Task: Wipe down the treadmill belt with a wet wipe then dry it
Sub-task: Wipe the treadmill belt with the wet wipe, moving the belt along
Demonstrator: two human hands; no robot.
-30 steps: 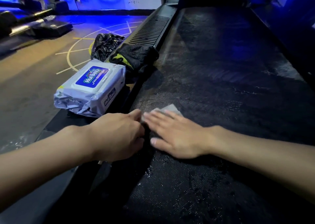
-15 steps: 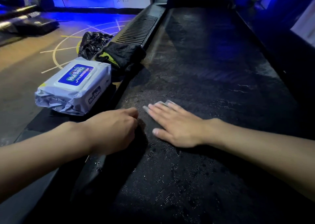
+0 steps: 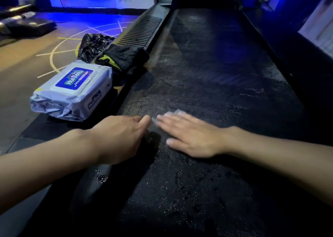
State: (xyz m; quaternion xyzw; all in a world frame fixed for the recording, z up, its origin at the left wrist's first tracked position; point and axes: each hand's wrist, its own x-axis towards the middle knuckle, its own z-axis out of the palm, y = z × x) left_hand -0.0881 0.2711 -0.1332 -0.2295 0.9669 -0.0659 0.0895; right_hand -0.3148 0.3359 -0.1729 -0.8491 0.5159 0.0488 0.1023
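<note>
The dark treadmill belt [image 3: 225, 71] runs away from me, glistening with wet speckles near me. My right hand [image 3: 189, 137] lies flat with straight fingers on a pale wet wipe [image 3: 173, 113], only its far edge and left corner showing past the fingertips. My left hand [image 3: 119, 137] rests at the belt's left edge, fingers curled under, its thumb tip close to the wipe's left corner; whether it touches the wipe I cannot tell. A dark cloth with yellow-green trim [image 3: 124, 58] lies on the left side rail.
A white and blue pack of wet wipes [image 3: 72, 90] lies on the left side rail [image 3: 142, 31]. Behind it sits a crumpled black plastic bag [image 3: 93, 43]. The gym floor with yellow lines [image 3: 27, 65] spreads left. The treadmill's right rail [image 3: 297, 71] borders the belt.
My right hand with the wipe slid slightly left and back across the belt near its left edge. My left hand stayed beside it, and the view shifted a little.
</note>
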